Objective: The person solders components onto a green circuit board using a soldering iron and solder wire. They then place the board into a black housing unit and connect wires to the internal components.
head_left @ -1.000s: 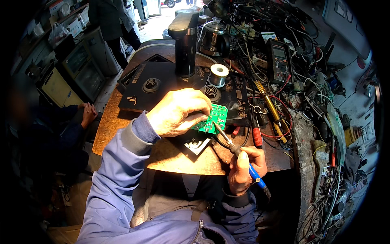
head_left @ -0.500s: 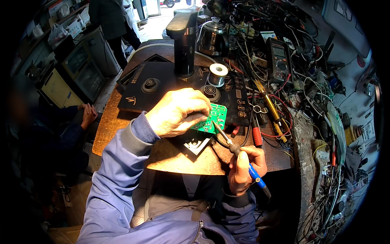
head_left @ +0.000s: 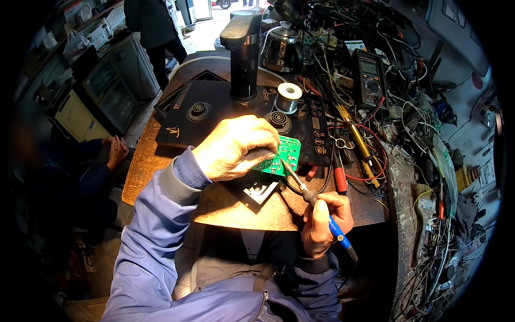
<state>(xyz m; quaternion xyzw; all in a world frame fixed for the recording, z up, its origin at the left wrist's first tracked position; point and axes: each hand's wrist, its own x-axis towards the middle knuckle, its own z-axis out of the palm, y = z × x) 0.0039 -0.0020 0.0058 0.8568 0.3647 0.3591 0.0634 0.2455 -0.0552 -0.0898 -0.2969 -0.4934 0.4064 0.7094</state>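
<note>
A green circuit board [head_left: 290, 154] is pinched by its left side in the closed fingers of my left hand [head_left: 236, 147], tilted above the table's front part. My right hand [head_left: 327, 222] grips a blue-handled soldering iron [head_left: 338, 232], its metal tip resting at the board's lower right area; whether it touches a joint is too small to tell. Just under the board lies a metal-edged part [head_left: 259, 194], partly hidden by my hand. Beyond the board stands a spool of solder wire [head_left: 288, 99] on the black glass panel [head_left: 214, 115] of a tea stove with a tall black spout [head_left: 242, 64].
To the right are a red-handled screwdriver [head_left: 340, 180], a yellow solder sucker [head_left: 360, 145], a multimeter [head_left: 370, 80] and heaped cables. A glass kettle [head_left: 281, 49] stands at the back. At the left sits a person with clasped hands [head_left: 118, 152]; another person [head_left: 155, 32] stands farther off.
Both my hands, the board and the iron stay almost in place. The person standing in the background has shifted slightly to the right.
</note>
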